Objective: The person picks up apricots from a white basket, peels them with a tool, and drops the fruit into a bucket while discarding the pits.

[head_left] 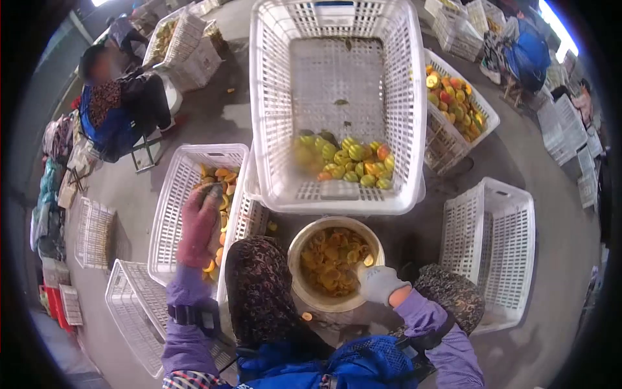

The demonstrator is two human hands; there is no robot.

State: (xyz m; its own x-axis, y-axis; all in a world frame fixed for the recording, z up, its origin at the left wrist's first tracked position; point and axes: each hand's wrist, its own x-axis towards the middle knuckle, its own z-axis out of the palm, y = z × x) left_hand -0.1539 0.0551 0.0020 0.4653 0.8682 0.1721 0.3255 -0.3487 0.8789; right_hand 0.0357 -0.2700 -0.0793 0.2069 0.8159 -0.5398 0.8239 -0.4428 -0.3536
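Note:
My left hand (199, 223), in a reddish glove, is over the white crate (170, 194) of orange fruit pieces (225, 201) at the left. Its fingers are close together, and what they hold, if anything, is hidden. My right hand (379, 284), in a pale glove, is closed at the right rim of a round bucket (295, 285). Scraps and pieces of fruit (332, 259) fill much of that bucket. A small orange-yellow piece (368, 260) shows just above the right fingers. Whole green and orange fruit (353, 159) lies at the near end of the large white crate (272, 97).
Another crate (447, 146) of fruit stands behind at the right. An upright white crate (463, 227) is right of my knee. Stacked crates (133, 305) stand at lower left. A seated person (107, 107) is at upper left, another (528, 55) at upper right.

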